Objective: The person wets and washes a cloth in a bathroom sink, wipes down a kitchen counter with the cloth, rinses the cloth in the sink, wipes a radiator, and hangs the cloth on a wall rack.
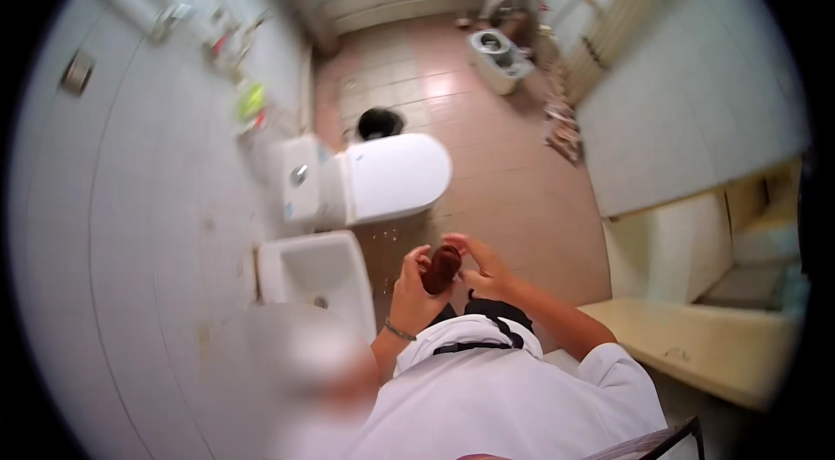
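A dark reddish-brown object, rounded and bottle-like [443, 269], is held in front of my white shirt. My left hand [416, 290] wraps round it from the left, with a bracelet at the wrist. At its upper right side, my right hand [480, 267] touches it with bent fingers near the top end. Which part the fingertips press on is too small to tell. Just left of my hands is a white sink [352, 273], and above them lies the closed white lid of a toilet [400, 177].
A black bin [380, 123] stands behind the toilet. Farther back on the tiled floor [487, 173] is a grey-white appliance [499, 62]. Crumpled cloth [563, 131] lies by the right wall. A pale wooden door [696, 347] is at the lower right. Green and red items [251, 101] hang at the left wall.
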A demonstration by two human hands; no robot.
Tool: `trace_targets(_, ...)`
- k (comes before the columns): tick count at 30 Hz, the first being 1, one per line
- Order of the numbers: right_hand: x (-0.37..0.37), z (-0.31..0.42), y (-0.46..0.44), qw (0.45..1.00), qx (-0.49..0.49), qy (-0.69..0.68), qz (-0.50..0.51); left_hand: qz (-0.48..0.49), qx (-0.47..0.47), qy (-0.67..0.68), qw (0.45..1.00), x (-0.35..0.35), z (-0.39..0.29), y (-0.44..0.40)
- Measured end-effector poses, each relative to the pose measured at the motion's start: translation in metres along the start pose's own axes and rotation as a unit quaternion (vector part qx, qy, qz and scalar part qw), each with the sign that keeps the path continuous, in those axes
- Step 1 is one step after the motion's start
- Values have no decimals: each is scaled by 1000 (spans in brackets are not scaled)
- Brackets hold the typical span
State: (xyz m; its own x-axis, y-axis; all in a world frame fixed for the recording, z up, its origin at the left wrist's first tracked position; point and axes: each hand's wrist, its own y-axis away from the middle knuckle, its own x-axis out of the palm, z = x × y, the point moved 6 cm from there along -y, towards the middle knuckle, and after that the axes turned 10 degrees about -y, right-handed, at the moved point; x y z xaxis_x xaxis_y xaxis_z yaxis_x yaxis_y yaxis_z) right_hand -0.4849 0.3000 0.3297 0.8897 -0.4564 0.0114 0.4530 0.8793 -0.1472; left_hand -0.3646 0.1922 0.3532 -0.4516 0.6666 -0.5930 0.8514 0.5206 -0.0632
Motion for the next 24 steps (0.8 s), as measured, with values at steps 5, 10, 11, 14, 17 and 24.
trace_targets(5,-156,68,132,974,-29,-82,-209,135,245,-22,960,144,-170,-49)
trace_targets(10,-275,113,268,901,-82,-62,-422,291,406,61,864,288,-321,-51)
trace_targets(11,-291,121,292,889,-85,-47,-447,322,433,67,839,313,-343,-51)
trace_targets(14,-334,142,364,853,-86,3,-514,420,506,97,747,387,-418,-44)
trace_targets(17,-362,147,426,814,-86,-4,-575,547,522,77,650,461,-474,-27)
trace_targets(24,-449,128,536,698,-47,54,-712,728,532,95,423,644,-565,0)
